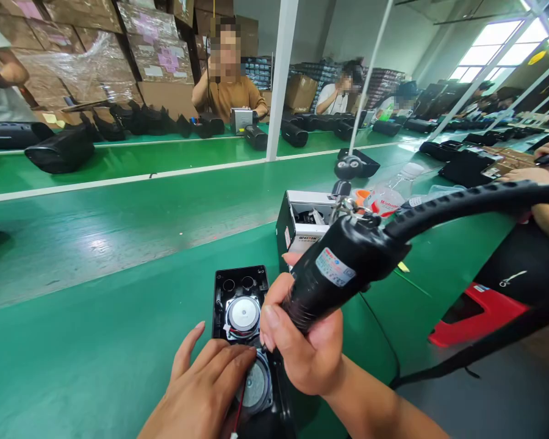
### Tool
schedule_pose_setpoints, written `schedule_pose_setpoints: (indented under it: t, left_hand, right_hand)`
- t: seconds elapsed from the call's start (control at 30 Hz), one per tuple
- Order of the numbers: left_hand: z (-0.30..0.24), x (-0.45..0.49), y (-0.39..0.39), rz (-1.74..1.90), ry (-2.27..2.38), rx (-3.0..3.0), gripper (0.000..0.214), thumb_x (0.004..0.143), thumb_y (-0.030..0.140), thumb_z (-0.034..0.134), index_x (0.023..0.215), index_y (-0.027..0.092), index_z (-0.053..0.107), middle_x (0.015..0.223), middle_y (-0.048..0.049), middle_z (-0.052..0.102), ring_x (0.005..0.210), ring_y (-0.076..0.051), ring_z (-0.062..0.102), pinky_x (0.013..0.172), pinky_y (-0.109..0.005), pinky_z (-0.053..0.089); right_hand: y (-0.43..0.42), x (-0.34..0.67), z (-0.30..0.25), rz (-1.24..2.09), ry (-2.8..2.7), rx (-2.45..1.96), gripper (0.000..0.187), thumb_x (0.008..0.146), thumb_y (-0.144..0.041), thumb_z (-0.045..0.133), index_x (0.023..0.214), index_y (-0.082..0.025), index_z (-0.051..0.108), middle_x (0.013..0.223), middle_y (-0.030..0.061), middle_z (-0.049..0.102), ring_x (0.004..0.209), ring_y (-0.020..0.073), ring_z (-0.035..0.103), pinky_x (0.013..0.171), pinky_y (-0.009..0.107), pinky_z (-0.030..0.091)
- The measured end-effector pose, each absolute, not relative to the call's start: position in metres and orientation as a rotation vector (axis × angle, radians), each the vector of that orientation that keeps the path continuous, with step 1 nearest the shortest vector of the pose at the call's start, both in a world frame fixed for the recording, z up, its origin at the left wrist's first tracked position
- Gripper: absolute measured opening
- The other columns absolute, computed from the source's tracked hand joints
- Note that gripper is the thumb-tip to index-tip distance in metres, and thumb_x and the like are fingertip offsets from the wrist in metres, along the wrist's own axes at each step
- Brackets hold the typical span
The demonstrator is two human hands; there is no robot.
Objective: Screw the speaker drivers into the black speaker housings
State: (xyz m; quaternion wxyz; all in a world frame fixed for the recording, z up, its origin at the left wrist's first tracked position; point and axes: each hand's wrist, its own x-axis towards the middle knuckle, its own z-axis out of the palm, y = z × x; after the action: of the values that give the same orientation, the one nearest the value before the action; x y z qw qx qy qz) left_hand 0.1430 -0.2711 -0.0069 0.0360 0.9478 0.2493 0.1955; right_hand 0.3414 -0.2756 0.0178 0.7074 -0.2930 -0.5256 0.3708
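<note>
right hand [302, 341] fisted round screwdriver [338, 268] | left hand [205, 384] flat, apparently steadying speaker housing [240, 305]

My right hand [304, 347] grips a black electric screwdriver [336, 274], tip down on an open black plastic speaker housing [244, 317] with two round silver drivers. My left hand [205, 387] steadies the housing on the green conveyor belt [96, 317]. A small white parts box [302, 222] sits just behind (lid open).
</note>
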Motion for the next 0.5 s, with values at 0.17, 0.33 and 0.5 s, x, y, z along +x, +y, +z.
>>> schedule_pose_setpoints:
  t: [0.17,0.33,0.5]
  left_hand:
    - [-0.005,0.142,-0.271,0.503,0.799,2.979,0.079,0.070,0.006,0.055,0.146,0.026,0.054,0.124,0.0006,0.084,0.107,-0.021,0.081,0.120,-0.051,0.047]
    - [-0.006,0.140,-0.270,0.499,0.796,3.019,0.079,0.070,0.007,0.056,0.147,0.026,0.053,0.123,0.0003,0.084,0.106,-0.021,0.082,0.114,-0.050,0.048]
    - [-0.011,0.140,-0.268,0.590,0.807,3.112,0.073,0.073,0.005,0.053,0.143,0.025,0.056,0.119,-0.0011,0.085,0.108,-0.023,0.081,0.113,-0.048,0.046]
  right_hand:
    - [-0.274,0.342,0.019,0.906,-1.187,-0.659,0.040,0.104,-0.022,0.070,0.134,-0.031,0.047,0.082,-0.0064,0.060,0.053,0.0097,0.051,0.050,0.024,0.048]
    - [-0.273,0.341,0.029,0.826,-1.290,-0.695,0.031,0.095,-0.015,0.069,0.112,-0.029,0.047,0.076,-0.0080,0.056,0.059,0.0105,0.052,0.057,0.025,0.047]
    - [-0.273,0.345,0.027,0.823,-1.358,-0.749,0.034,0.090,-0.019,0.072,0.110,-0.029,0.047,0.079,-0.0061,0.053,0.059,0.0122,0.049,0.053,0.026,0.045]
